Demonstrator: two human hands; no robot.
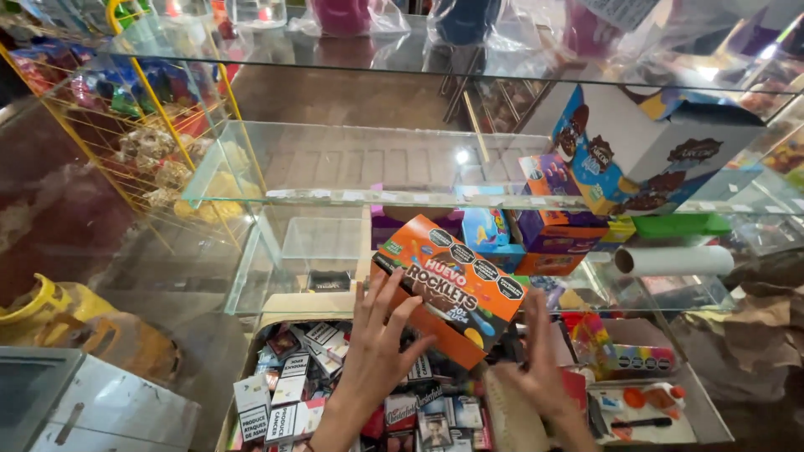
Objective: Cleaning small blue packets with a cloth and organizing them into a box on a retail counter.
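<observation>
Head view, looking down into a glass display counter.

Orange carton (452, 289): flat rectangular box, orange face with dark side panels, held tilted over the lower compartment. Long axis runs from about 10 o'clock (upper-left corner, near the glass shelf edge (335, 194)) down to about 4 o'clock (lower-right corner). Printed face is turned up toward the camera.

Left hand (377, 351): fingers spread and laid against the carton's lower-left long edge and its near end, thumb pointing toward 1 o'clock. Grip is an open-fingered press rather than a fist; the hand is in contact and carrying the box from below-left. The carton lies at roughly 1 o'clock from this palm.

Right hand (540, 368): fingers extended upward toward 12 o'clock, touching the carton's lower-right corner region. I cannot tell whether these fingers wrap the edge or only steady it; no closed clasp shows. The carton lies at about 11 o'clock from this hand.

Nearer hand: the left, which covers more of the box; the right sits at the far end of the long axis.

Surroundings: small packs (285, 385) fill the tray below both hands. Colourful boxes (548, 230) stand on the shelf at 1 o'clock, behind the carton. A white paper roll (674, 260) lies at 3 o'clock, well apart. A yellow wire rack (142, 125) stands at 10 o'clock.
</observation>
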